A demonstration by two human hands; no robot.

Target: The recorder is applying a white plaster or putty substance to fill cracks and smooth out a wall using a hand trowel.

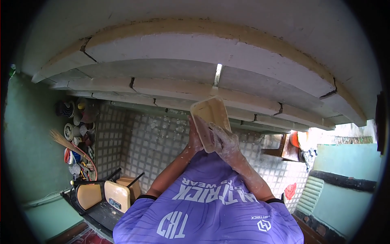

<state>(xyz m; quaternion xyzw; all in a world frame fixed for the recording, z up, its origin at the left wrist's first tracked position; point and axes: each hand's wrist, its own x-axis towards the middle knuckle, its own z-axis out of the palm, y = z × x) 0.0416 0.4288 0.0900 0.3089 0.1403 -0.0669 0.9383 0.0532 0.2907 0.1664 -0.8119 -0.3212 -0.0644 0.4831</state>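
A shallow rectangular beige tray (210, 110) is held up in front of my chest, tilted so that its inside shows. My left hand (194, 137) is closed round its left side, with part of the fingers hidden behind it. My right hand (226, 143), coated with whitish powder or paste, lies over the tray's near right part. Its fingers bend down into the tray, and whatever they may hold is too small to make out. Pale smears mark the right forearm as well.
White-painted concrete ledges (170, 49) with cracks curve close ahead. Below them is a tiled floor (150, 142) with pale spatters. Two cushioned chairs (117, 195) stand at the lower left, near a broom (65, 140) and piled household items. A wooden piece of furniture (290, 150) is at right.
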